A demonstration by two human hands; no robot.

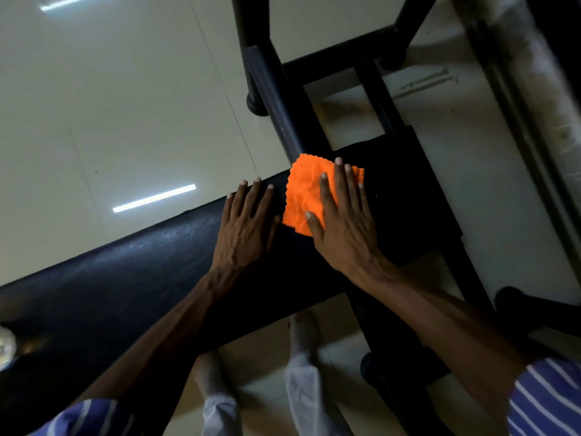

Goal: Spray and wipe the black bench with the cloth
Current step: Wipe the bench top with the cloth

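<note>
Worktop [125, 272]: black padded cover, leather-like, fine grain, soft sheen at left, matt dark at right; cloth [303, 196]: orange, fuzzy pile, pinked zigzag edges, matt; frame tubes [270, 86]: black, smooth, semi-gloss, probably painted metal; floor [110, 105]: pale tiles, glossy, mirroring strip lights.

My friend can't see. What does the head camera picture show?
A person's right hand presses an orange cloth flat on a black bench. The left hand rests flat on the bench beside it, over a pale tiled floor.

One black bench [132, 272], one orange cloth [306, 196], two hands, perhaps two bare feet.
</note>
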